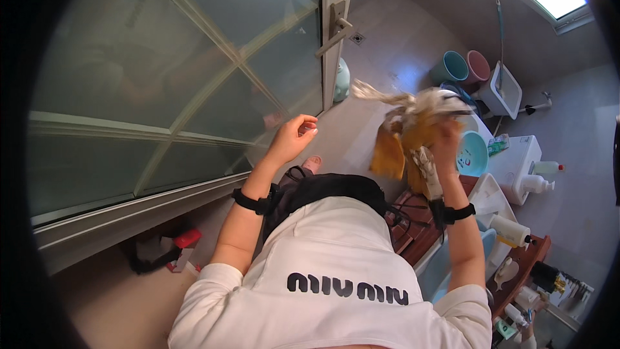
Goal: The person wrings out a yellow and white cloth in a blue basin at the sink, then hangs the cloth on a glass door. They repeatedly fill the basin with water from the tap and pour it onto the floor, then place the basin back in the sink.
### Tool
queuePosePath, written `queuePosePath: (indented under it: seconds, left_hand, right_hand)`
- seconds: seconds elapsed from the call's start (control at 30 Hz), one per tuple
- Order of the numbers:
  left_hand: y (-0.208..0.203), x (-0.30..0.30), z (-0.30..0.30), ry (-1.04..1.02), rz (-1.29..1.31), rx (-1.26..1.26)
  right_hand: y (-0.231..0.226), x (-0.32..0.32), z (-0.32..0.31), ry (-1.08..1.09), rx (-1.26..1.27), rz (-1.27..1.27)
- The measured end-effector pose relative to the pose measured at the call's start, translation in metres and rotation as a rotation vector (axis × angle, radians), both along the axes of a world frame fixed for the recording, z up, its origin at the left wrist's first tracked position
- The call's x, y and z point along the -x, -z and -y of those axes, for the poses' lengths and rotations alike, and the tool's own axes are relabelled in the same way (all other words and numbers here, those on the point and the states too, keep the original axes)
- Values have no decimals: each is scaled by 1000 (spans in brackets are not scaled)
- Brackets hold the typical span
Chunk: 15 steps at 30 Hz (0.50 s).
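My right hand (pixel 447 148) is raised and gripping a bundle of rags (pixel 410 128), yellow-brown and whitish, smeared by motion. Strips of cloth hang down from the bundle, and one pale end sticks out to the left. Parts of my right fingers are blurred against the cloth. To the left, in front of the glass-paned door (pixel 194 84), my left hand (pixel 294 138) hovers with loosely bent fingers, a gap before the thumb and nothing in it. Just beyond the right hand sits a turquoise basin (pixel 481 163) with small items inside.
The door's lever handle (pixel 334 40) juts out at the top. A teal bucket (pixel 451 68), a pink bucket (pixel 478 68) and a white mop tub (pixel 507 94) stand at the far right. Pump bottles, including a white one (pixel 536 184), line the right side. My slippered foot (pixel 312 164) shows below.
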<state>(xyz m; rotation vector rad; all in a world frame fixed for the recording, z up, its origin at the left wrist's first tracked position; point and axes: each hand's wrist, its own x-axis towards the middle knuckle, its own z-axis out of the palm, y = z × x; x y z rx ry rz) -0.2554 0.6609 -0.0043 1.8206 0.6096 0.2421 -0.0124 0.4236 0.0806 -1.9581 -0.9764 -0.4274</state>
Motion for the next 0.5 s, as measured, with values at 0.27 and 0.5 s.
queuePosePath:
  seconds: [0.27, 0.5]
  left_hand:
    - [-5, -7, -6, -23, -38, -26]
    - [-13, -12, -13, 36, 50, 35]
  right_hand:
    - [-18, -5, 12, -93, -469, -638]
    - [-3, -23, 20, -120, -35, -912]
